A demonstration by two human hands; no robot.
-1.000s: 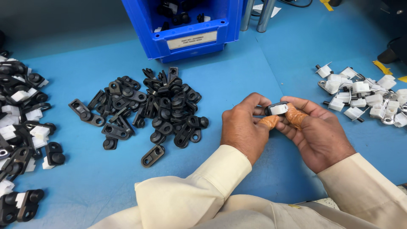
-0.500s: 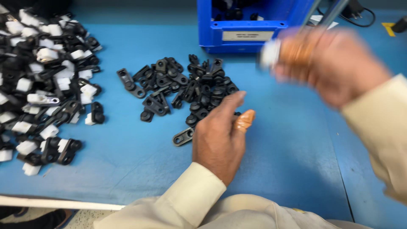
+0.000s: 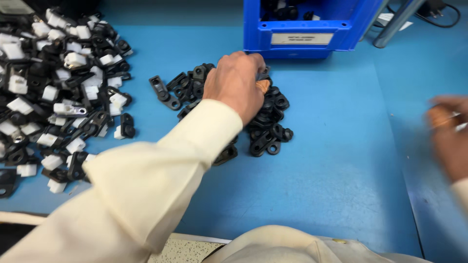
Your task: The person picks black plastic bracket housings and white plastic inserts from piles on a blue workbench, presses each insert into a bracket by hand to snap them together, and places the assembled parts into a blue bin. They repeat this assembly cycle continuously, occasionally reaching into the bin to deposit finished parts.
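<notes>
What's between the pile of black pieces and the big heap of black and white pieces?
In the head view, bare blue table separates the black pile from the mixed heap.

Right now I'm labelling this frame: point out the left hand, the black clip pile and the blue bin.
left hand [image 3: 236,83], head view, back of hand
black clip pile [image 3: 270,131], head view, near edge
blue bin [image 3: 302,24], head view, front wall

one blue bin [image 3: 312,30], two heaps of parts [image 3: 63,92], two hands [image 3: 236,83]

This looks like a factory assembly station: a blue bench [image 3: 341,160] carries a loose heap of identical black plastic clips [image 3: 263,122], a larger pile of black-and-white assembled pieces [image 3: 58,97], and a blue parts bin [image 3: 312,29] with a label slot.
</notes>
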